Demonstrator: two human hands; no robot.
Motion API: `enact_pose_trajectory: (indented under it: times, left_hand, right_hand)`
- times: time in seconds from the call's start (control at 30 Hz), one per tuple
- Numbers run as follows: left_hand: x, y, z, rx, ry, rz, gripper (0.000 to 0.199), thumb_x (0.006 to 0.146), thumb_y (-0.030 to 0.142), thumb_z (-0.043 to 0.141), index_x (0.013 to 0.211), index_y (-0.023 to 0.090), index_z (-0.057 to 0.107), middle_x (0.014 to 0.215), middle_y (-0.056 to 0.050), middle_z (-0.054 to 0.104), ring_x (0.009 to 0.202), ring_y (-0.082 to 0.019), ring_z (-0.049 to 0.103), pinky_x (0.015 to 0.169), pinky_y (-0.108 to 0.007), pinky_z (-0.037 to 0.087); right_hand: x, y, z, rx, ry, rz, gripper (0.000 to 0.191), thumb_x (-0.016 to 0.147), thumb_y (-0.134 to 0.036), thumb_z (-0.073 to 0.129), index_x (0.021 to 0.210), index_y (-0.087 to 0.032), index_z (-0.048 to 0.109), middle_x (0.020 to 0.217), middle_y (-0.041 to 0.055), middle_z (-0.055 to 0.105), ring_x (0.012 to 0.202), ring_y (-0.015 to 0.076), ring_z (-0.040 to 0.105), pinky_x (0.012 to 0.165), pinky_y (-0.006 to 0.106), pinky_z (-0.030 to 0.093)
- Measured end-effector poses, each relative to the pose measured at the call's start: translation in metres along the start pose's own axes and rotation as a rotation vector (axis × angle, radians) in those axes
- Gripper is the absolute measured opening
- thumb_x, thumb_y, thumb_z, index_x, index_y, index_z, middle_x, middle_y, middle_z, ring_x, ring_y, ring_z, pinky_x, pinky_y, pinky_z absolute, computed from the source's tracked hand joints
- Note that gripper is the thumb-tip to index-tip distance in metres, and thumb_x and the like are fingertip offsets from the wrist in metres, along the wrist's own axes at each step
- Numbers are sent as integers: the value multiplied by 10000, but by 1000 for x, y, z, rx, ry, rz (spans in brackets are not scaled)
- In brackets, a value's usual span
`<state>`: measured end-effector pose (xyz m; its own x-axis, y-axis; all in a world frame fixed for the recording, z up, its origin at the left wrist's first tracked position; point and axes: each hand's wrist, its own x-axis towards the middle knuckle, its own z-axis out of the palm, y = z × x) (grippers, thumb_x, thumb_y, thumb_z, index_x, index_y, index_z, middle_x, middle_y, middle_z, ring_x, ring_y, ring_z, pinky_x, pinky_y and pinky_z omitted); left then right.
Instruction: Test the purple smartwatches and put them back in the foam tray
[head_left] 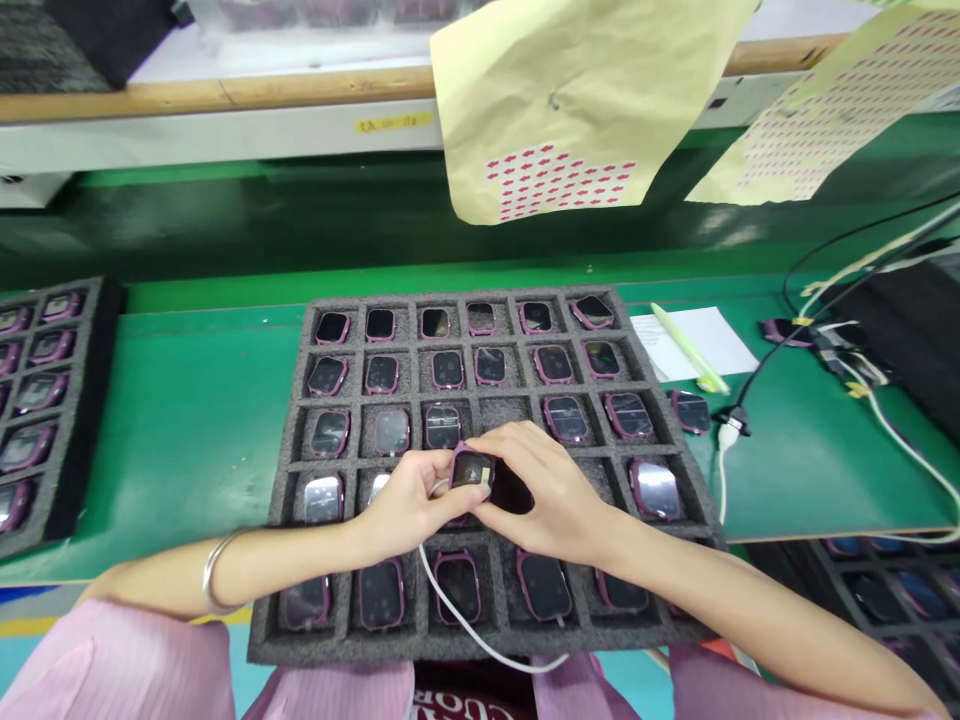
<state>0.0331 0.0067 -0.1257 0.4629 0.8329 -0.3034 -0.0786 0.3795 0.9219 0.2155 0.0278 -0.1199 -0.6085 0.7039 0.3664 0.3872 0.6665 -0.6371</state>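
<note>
Both hands meet over a grey foam tray (pixel 300 640) of purple-framed watch cases. A single watch case (pixel 471 470) with a purple rim and a small pale patch on its face is pinched between them. My left hand (pixel 409 505) grips its left side, with a white cable (pixel 457 615) running down from beside those fingers. On the other side, my right hand (pixel 544 485) holds the case's right edge with thumb and fingers. Whether the cable touches the case is hidden by the fingers.
Another foam tray (pixel 82 400) of watches is at the left. Right of the middle tray lie a loose watch (pixel 690 411), a green pen (pixel 686 345) on white paper (pixel 724 340) and cables. Yellow sticker sheets (pixel 570 90) hang from the shelf edge.
</note>
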Motion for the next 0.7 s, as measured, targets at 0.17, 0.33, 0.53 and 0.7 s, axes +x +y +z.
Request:
enact_pose_trajectory:
  times: [0.17,0.33,0.53,0.7]
  left_hand:
    - [-2,-3,0,54,-4,15,251,800,339,649,847,94,625,753,-28,556,709,-131,476,645,-233,399]
    - [-1,-3,0,57,-15,6,303,795,394,655,866,101,623,774,-28,567,710,-132,492,632,-229,401]
    - [-1,0,-6,-162,-107,-110,336,819,449,628,817,121,556,454,96,346,350,-25,210,356,-173,164]
    - [-1,0,-12,-288,-281,-93,300,827,411,631,842,119,564,481,35,509,308,-12,206,319,-163,158]
  right_hand:
    - [-1,-1,1,-39,27,-51,325,811,-221,612,1108,-145,505,914,88,631,831,247,591,724,390,445]
    - [-1,-3,2,-39,30,-1,319,807,-247,608,1095,-144,517,918,103,634,836,258,597,746,410,448]
    - [5,4,-12,317,-80,65,474,824,-364,695,1209,-139,535,985,98,601,860,214,569,749,350,485]
    - [8,10,-14,652,-58,155,303,918,-337,602,1171,-174,633,919,73,597,840,183,572,762,336,480]
